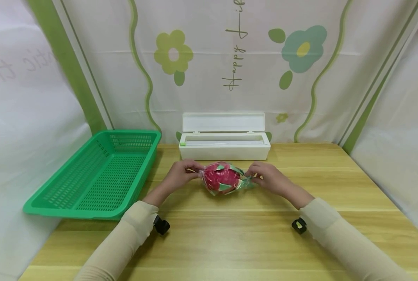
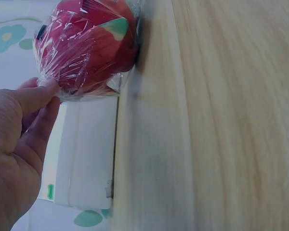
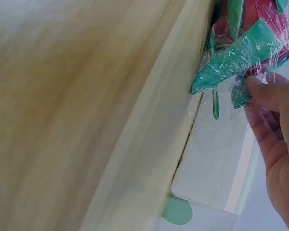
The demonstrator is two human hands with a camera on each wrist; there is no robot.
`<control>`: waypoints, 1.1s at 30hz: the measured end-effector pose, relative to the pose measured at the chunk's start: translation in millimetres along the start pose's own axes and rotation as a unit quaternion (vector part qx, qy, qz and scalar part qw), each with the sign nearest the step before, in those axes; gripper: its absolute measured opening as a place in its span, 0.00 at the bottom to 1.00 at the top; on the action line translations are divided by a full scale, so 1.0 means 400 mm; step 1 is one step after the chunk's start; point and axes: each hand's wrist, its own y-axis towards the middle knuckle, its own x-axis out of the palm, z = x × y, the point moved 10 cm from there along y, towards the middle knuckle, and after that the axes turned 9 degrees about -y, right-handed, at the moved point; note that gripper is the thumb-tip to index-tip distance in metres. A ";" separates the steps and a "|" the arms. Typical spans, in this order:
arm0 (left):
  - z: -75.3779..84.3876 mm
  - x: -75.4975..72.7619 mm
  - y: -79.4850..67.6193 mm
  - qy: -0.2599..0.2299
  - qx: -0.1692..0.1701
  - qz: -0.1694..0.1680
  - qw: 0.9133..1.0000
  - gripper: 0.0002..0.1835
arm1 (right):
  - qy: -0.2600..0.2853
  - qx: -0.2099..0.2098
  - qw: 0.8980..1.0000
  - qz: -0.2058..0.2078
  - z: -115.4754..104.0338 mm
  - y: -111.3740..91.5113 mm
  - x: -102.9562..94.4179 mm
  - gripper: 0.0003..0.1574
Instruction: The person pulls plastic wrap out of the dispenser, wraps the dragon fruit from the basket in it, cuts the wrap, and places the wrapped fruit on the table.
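Note:
A pink dragon fruit (image 1: pixel 221 178) with green-tipped scales lies between the two hands, wrapped in clear plastic film. At its left end my left hand (image 1: pixel 182 174) pinches the gathered film between thumb and fingers. My right hand (image 1: pixel 267 176) pinches the film at the other end, close to the green leafy tips. In the left wrist view the film is drawn tight and creased over the fruit (image 2: pixel 94 48) toward the left fingertips. Loose film (image 3: pixel 202 103) hangs below the green scales in the right wrist view.
Behind the fruit stands a white cling film box (image 1: pixel 225 153), its lid (image 1: pixel 223 122) raised. A green plastic basket (image 1: pixel 138 195) sits on the left of the wooden table (image 1: pixel 230 242). Patterned cloth (image 1: pixel 209 89) hangs at the back and sides.

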 end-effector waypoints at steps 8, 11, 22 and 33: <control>-0.024 -0.008 0.007 0.027 -0.005 0.016 0.999 0.07 | -0.007 0.026 1.000 0.004 0.022 0.004 0.001 0.11; -0.026 -0.009 0.009 0.037 -0.008 0.021 0.999 0.06 | -0.002 0.040 0.999 0.003 0.025 0.004 0.001 0.09; -0.027 -0.007 0.003 0.036 -0.027 0.007 0.999 0.05 | 0.118 0.242 0.962 -0.042 0.091 -0.024 0.037 0.24; -0.037 0.000 0.004 -0.018 -0.035 -0.003 0.999 0.04 | 0.058 0.250 0.960 -0.110 0.084 -0.024 0.057 0.23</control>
